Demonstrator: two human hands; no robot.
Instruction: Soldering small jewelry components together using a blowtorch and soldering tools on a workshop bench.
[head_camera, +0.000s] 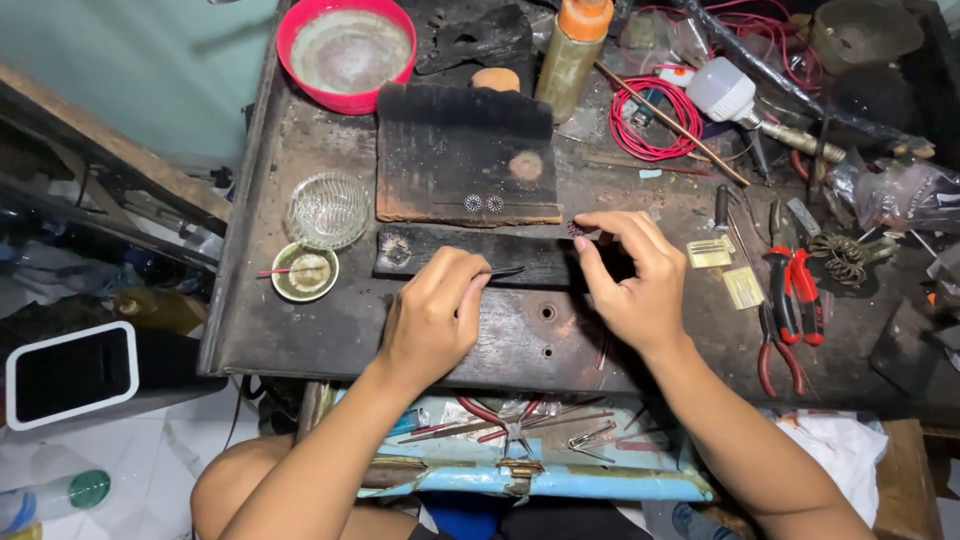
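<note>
Bench (300, 330): dark, scorched metal top, crowded with tools.
Charred block (465, 150): black slab at centre, two small round filigree discs (484, 204) on its front edge.
Red bowl (347, 52): far left corner.
Red wire coil (655, 120): far right of centre.
Red-handled pliers (792, 295): right of the hands.
Glass dish (328, 208): left of block.
Left hand (432, 318): grip closed on thin tweezers (503, 271), tips pointing right.
Right hand (632, 278): thumb and forefinger pinched on tiny round filigree piece (578, 228), just above the bench.
</note>
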